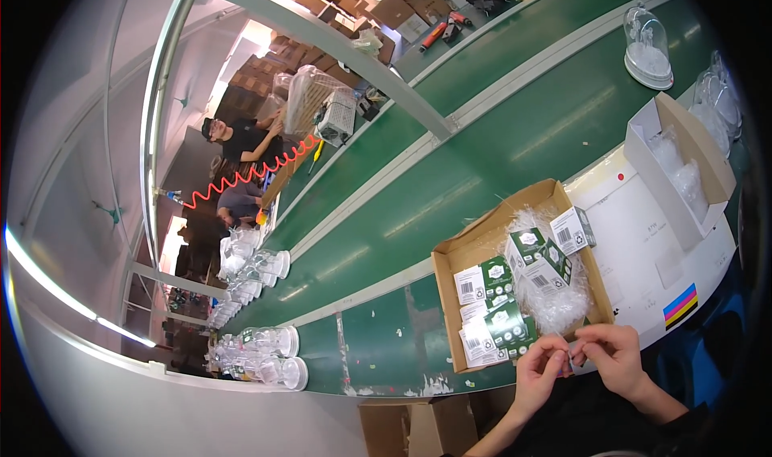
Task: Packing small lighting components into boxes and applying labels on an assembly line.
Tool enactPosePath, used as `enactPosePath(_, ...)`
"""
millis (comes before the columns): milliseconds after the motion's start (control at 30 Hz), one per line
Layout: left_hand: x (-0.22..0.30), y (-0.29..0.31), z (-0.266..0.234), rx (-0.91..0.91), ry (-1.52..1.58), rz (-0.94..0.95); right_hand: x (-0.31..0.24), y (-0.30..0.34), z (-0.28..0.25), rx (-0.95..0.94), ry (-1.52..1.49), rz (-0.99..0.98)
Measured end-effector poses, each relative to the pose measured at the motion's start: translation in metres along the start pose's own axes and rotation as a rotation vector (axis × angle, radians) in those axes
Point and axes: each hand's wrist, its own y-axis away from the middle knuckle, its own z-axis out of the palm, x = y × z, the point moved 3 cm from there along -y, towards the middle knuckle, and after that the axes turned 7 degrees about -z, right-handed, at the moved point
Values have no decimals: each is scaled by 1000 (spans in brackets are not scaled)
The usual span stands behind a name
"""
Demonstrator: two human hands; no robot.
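Note:
My left hand (pixel 539 375) and my right hand (pixel 614 362) meet at the near edge of an open cardboard box (pixel 445 300). The fingers of both are bent and pinched together around something small, which I cannot make out. Inside the cardboard box lie several small green-and-white cartons (pixel 497 278), some flat and some tilted. Crumpled clear plastic bags (pixel 555 311) fill its right side, just beyond my fingers. A white-and-green carton (pixel 572 230) rests high at the box's right wall.
To the right, a white board (pixel 643 272) carries an open carton (pixel 718 176) holding clear plastic. A glass dome (pixel 646 51) stands on the green conveyor (pixel 498 168) at the far right. Several more domes (pixel 265 351) line the left. Beyond the conveyor, people work near a coiled red hose (pixel 257 170).

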Motion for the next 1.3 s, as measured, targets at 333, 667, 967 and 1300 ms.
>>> enactPosePath(333, 6, 2, 3, -1, -71, 46, 5, -1, -6, 27, 5, 38)
enactPosePath(667, 8, 1, 5, -49, -303, 48, -6, -6, -8, -43, 263, -170)
enactPosePath(967, 8, 1, 4, -68, -408, 47, -6, -3, -9, -77, 385, -253)
enactPosePath(1300, 19, 2, 3, -49, -492, 62, -12, -2, -5, -146, 459, -260)
